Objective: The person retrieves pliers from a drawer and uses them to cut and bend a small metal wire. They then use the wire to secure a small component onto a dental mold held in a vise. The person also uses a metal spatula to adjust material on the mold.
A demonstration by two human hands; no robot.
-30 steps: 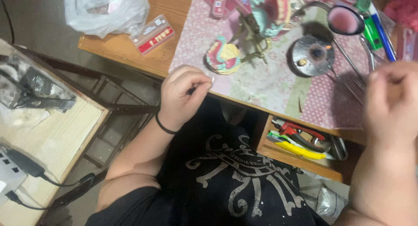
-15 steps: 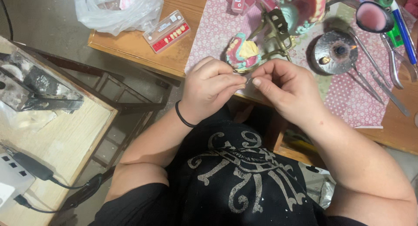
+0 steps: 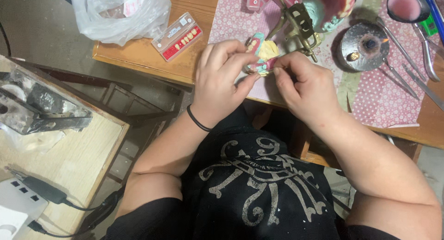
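Centrally, the left hand (image 3: 222, 80) and the right hand (image 3: 307, 89) meet over the edge of the wooden workbench (image 3: 138, 55), both pinched on a small dental model (image 3: 262, 57) with yellow and pink wax and a row of teeth. Behind it stands a brass articulator (image 3: 300, 25). To the right lies a round metal burner dish (image 3: 363, 46) on the pink dotted mat (image 3: 388, 94); to the left, a red tray of artificial teeth (image 3: 178, 36).

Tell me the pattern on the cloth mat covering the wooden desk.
The cloth mat is pink with small white dots, clearest in the head view.
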